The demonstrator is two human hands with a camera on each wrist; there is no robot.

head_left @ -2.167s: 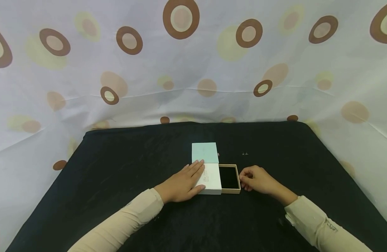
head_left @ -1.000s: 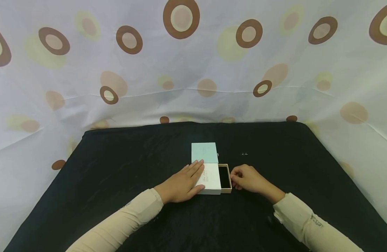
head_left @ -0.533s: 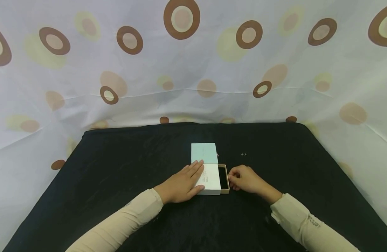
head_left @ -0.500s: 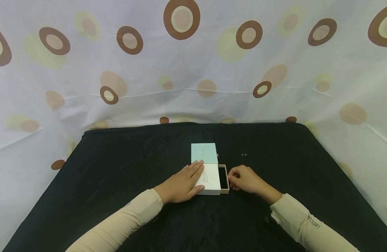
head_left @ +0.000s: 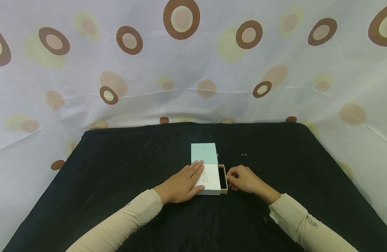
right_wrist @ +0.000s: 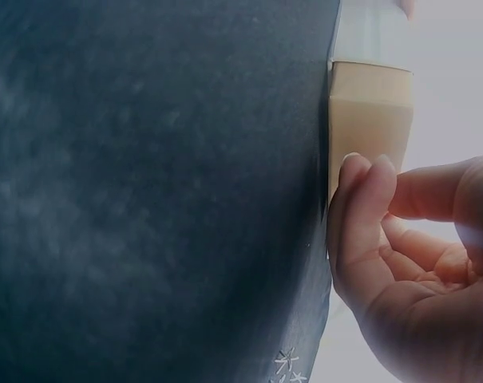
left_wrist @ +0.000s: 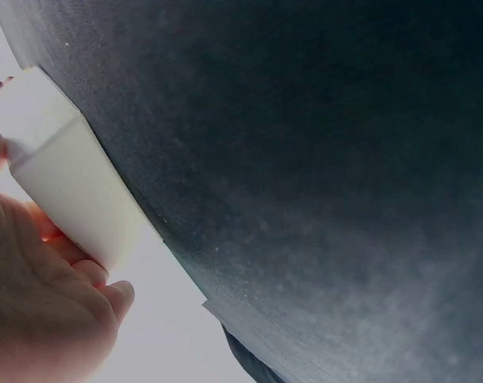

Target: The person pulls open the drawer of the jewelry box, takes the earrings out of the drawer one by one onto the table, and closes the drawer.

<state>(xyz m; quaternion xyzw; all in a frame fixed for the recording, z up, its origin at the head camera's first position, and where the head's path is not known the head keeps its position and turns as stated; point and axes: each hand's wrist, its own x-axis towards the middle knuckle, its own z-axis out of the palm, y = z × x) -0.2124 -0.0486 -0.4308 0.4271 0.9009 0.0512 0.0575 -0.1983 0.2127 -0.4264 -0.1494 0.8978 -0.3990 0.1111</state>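
Observation:
My left hand point(head_left: 184, 183) rests with fairly straight fingers on top of a white box sleeve point(head_left: 212, 179), its thumb at the near edge. In the left wrist view the sleeve point(left_wrist: 81, 183) shows beside the palm. Out of its right side sticks a shallow tan drawer point(head_left: 224, 191) with a black lining point(head_left: 222, 177). At the drawer's outer end my right hand point(head_left: 243, 179) has its fingers bunched in a pinch, fingertips against the drawer. The right wrist view shows these curled fingers point(right_wrist: 367, 191) at the tan end wall point(right_wrist: 370, 128); anything between the tips is hidden.
A pale green box point(head_left: 204, 153) lies directly behind the white sleeve, a small tab on its right side. Tiny silvery star-like pieces point(head_left: 244, 154) lie to the right. Black cloth point(head_left: 133, 157) covers the table, with a patterned curtain point(head_left: 193, 70) behind.
The drawer has slid left into the white sleeve, leaving only a narrow strip out. My right hand has moved left with it. The left hand has stayed on the sleeve.

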